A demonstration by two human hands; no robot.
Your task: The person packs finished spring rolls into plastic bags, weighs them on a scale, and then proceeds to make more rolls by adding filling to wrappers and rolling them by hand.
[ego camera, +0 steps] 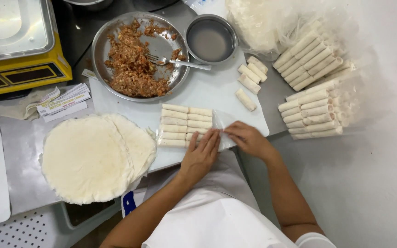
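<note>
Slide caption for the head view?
Both hands, left hand and right hand, press a clear bag of spring rolls beside round wrappers.

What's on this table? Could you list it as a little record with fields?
left hand: flat on a clear bag of rolls
right hand: at the bag's open end
loose rolls: four, on the white board
filling: brownish mince in a metal pan, fork resting in it
small bowl: metal, holds cloudy liquid
wrappers: round pale stack, near left
packed rolls: bagged, stacked at right
scale: yellow, far left
labels: paper slips beside the scale
</note>
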